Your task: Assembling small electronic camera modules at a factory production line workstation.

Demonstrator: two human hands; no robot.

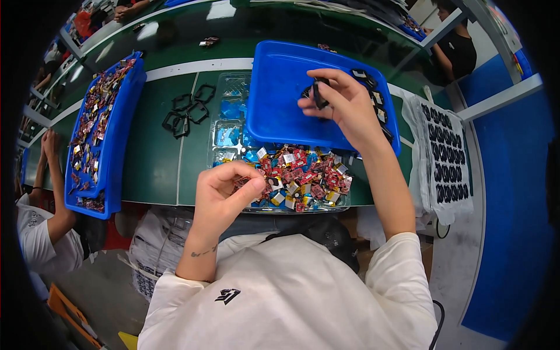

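Observation:
My right hand [350, 108] is over the blue tray [280, 114], its fingers closed round a small black plastic casing [320, 93]. More black casings [378, 99] lie along the right side of that tray. Thumb and forefinger of my left hand [224, 189] are pinched together at the left edge of a heap of small red circuit boards [300, 175] with silver and yellow parts. Whatever the pinch holds, if anything, is too small to make out. The heap lies on a clear plastic blister tray [227, 134], partly under the blue tray.
Several black frames [186, 109] lie on the green table [154, 151]. A long blue bin [129, 116] of circuit boards stands at the left. Rows of black parts sit on a white sheet [429, 175] at the right. Co-workers sit at the left and far right.

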